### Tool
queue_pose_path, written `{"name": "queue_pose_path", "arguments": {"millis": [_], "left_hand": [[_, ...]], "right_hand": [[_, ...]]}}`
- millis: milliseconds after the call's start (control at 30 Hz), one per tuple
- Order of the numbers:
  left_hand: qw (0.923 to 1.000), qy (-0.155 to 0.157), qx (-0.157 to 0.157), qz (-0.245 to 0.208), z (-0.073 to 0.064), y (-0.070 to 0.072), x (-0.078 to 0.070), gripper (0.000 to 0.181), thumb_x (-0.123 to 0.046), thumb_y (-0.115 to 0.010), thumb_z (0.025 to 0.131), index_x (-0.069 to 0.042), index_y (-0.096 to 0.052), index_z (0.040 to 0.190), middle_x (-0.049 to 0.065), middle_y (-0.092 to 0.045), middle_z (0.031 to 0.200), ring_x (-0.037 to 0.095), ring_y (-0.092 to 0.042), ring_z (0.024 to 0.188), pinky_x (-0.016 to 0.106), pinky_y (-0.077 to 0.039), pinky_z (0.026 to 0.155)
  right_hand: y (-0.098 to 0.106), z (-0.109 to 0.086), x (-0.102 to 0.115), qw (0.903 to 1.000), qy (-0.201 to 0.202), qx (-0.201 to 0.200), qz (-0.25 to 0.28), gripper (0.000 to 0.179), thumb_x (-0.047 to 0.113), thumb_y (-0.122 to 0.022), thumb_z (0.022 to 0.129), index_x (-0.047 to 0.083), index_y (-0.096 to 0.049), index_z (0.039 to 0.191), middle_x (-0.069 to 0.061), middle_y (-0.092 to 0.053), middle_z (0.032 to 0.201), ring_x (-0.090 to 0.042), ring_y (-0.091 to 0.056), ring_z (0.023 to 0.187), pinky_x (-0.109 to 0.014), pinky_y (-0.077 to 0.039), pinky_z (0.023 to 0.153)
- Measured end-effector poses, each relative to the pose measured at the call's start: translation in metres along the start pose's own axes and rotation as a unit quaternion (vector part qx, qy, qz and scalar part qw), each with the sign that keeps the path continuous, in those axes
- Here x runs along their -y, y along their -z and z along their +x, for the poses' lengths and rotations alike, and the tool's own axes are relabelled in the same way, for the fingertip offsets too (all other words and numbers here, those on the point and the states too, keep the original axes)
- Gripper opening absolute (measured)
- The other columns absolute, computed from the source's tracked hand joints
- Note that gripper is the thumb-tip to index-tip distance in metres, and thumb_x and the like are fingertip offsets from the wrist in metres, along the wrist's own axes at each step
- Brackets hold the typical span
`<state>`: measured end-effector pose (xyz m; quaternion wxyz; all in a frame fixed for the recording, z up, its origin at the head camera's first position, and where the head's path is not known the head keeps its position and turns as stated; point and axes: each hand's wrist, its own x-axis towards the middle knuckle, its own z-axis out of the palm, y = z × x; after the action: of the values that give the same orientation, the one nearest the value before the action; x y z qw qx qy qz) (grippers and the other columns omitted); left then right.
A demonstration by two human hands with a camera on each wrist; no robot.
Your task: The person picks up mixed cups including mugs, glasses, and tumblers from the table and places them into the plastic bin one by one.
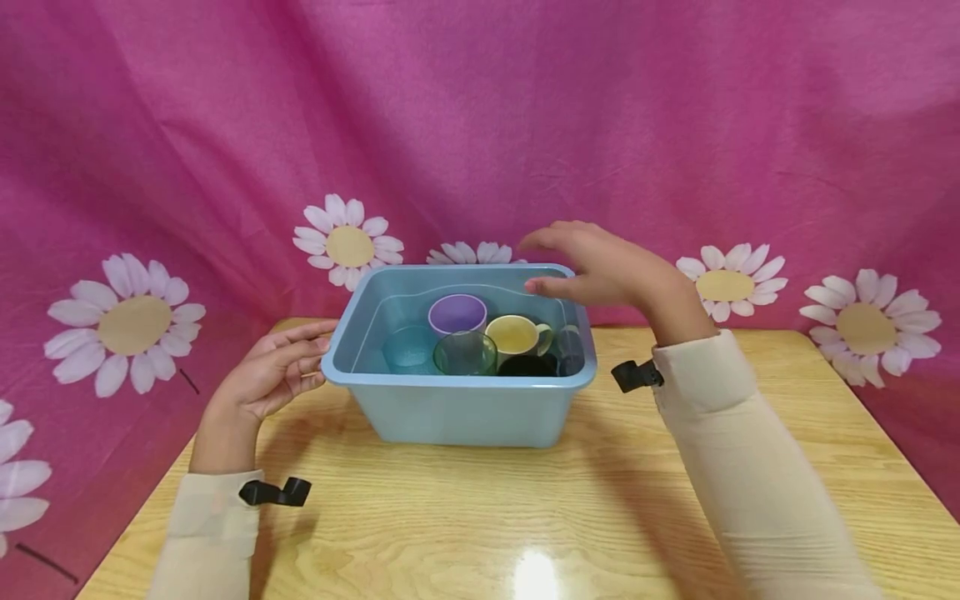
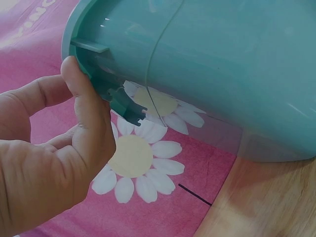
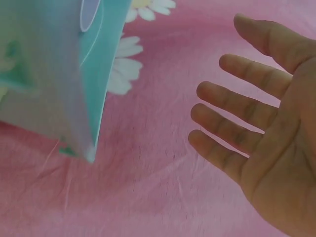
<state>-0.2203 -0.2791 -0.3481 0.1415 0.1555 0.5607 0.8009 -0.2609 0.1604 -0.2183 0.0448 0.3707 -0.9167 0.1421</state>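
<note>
A light blue plastic tub [image 1: 465, 408] stands on the table with cups inside it. Among them are a purple cup [image 1: 457, 314], a yellow mug [image 1: 512, 335] with its handle to the right, and a clear greenish glass [image 1: 465, 353]. My left hand [image 1: 273, 367] is at the tub's left end, fingertips right at the rim; in the left wrist view its fingers [image 2: 84, 108] come up under the rim's edge. Above the tub's right back corner hovers my right hand [image 1: 600, 265], holding nothing. Its fingers [image 3: 237, 106] are spread apart in the right wrist view.
The wooden table [image 1: 420, 517] extends in front of the tub and to its right. Behind and at the sides hangs a pink cloth [image 1: 480, 117] with large white daisies. Dark and clear vessels sit in the tub's front right corner.
</note>
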Motion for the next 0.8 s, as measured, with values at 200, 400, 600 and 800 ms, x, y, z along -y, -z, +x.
{"name": "queue_pose_path", "arguments": {"millis": [200, 400, 600, 800], "left_hand": [[0.9999, -0.001, -0.009, 0.011, 0.001, 0.0, -0.001, 0.033, 0.002, -0.047, 0.106, -0.009, -0.073, 0.124, 0.005, -0.076, 0.111, 0.016, -0.074, 0.084, 0.028, -0.06, 0.075], [0.9982, -0.004, -0.038, 0.046, 0.0, -0.003, -0.006, 0.03, 0.0, -0.052, 0.105, -0.013, -0.075, 0.12, 0.002, -0.076, 0.108, 0.014, -0.073, 0.083, 0.028, -0.06, 0.073], [0.9851, -0.018, -0.103, 0.137, -0.008, -0.007, -0.013, 0.027, -0.004, -0.061, 0.101, -0.01, -0.07, 0.126, -0.002, -0.074, 0.103, 0.012, -0.07, 0.079, 0.028, -0.06, 0.067], [0.8919, -0.04, -0.2, 0.403, -0.007, -0.03, -0.026, 0.046, -0.007, -0.057, 0.1, 0.008, -0.052, 0.143, 0.014, -0.065, 0.123, 0.019, -0.065, 0.101, 0.025, -0.056, 0.076]], "right_hand": [[-0.008, -0.024, -0.012, 0.9992, -0.026, -0.025, 0.019, 0.055, 0.032, -0.074, 0.096, 0.009, -0.057, 0.143, -0.008, -0.061, 0.139, -0.032, -0.05, 0.132, -0.055, -0.039, 0.111], [-0.02, -0.044, -0.018, 0.997, -0.055, -0.039, 0.039, 0.056, 0.032, -0.073, 0.096, 0.009, -0.056, 0.145, -0.011, -0.058, 0.142, -0.036, -0.045, 0.136, -0.059, -0.035, 0.113], [-0.032, -0.058, -0.024, 0.9962, -0.067, -0.046, 0.032, 0.059, 0.033, -0.072, 0.097, 0.008, -0.052, 0.147, -0.013, -0.054, 0.146, -0.037, -0.042, 0.139, -0.06, -0.035, 0.113], [-0.04, -0.071, -0.028, 0.9934, -0.093, -0.059, 0.032, 0.065, 0.036, -0.07, 0.097, 0.01, -0.047, 0.152, -0.014, -0.047, 0.151, -0.037, -0.038, 0.141, -0.059, -0.034, 0.113]]}}
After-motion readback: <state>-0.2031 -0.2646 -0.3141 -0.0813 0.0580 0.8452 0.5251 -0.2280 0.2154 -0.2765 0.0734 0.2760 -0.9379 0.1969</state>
